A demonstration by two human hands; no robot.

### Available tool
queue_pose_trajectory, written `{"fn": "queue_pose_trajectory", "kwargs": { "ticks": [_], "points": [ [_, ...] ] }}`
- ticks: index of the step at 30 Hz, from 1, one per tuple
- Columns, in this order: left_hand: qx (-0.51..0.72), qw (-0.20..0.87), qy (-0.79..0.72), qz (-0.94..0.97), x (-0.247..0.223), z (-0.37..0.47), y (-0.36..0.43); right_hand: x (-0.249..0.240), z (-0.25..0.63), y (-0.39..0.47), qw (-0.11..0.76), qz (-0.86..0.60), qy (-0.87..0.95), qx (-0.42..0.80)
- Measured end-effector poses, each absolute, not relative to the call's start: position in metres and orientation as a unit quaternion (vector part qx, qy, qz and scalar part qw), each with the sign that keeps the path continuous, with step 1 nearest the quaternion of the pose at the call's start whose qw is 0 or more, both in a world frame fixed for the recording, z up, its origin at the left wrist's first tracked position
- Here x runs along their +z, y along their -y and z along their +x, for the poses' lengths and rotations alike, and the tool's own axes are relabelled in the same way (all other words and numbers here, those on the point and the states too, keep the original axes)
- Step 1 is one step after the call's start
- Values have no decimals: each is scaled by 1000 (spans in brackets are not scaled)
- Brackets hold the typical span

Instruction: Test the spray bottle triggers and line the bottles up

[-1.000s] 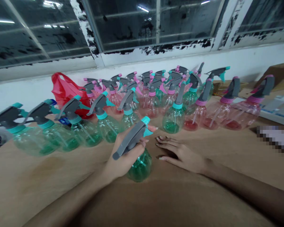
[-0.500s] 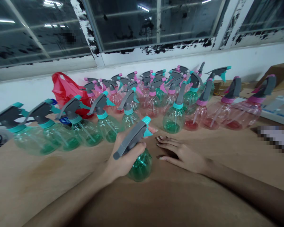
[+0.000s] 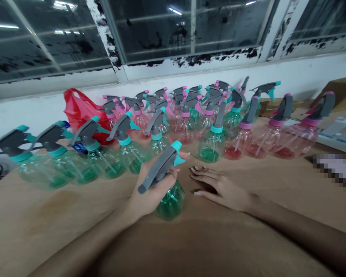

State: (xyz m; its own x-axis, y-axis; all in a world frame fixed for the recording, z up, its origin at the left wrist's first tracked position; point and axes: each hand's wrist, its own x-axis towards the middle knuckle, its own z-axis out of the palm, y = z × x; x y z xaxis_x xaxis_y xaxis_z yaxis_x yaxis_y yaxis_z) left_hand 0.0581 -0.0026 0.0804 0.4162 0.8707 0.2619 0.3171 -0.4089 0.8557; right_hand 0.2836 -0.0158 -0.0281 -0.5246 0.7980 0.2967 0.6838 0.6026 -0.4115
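My left hand [image 3: 151, 190] is wrapped round the neck of a green spray bottle [image 3: 170, 204] with a grey head and a turquoise nozzle and trigger. The bottle is upright on the wooden table [image 3: 109, 238], its nozzle pointing away to the right; my fingers hide its collar. To the right of it, my right hand [image 3: 219, 186] rests palm down on the table, fingers stretched out and touching no bottle. Just beyond my hands stand another green spray bottle [image 3: 212, 148] and a pink spray bottle [image 3: 238, 144].
Several green spray bottles [image 3: 103, 163] line the left side, and more pink and green ones crowd behind. A red plastic bag [image 3: 82, 109] sits at the back left. On the right are a cardboard box [image 3: 338, 90] and a blurred-out flat item [image 3: 337, 169]. Windows rise behind.
The spray bottle in my left hand has shifted very slightly to the left, its nozzle a little lower. My right hand has stayed in place.
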Motion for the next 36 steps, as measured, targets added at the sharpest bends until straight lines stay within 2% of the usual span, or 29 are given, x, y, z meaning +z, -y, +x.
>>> {"fn": "queue_pose_trajectory", "kwargs": {
  "ticks": [36],
  "points": [
    [369, 360, -391, 762, 80, 57, 3, -29, 284, 16, 238, -426, 863, 131]
  ]
}}
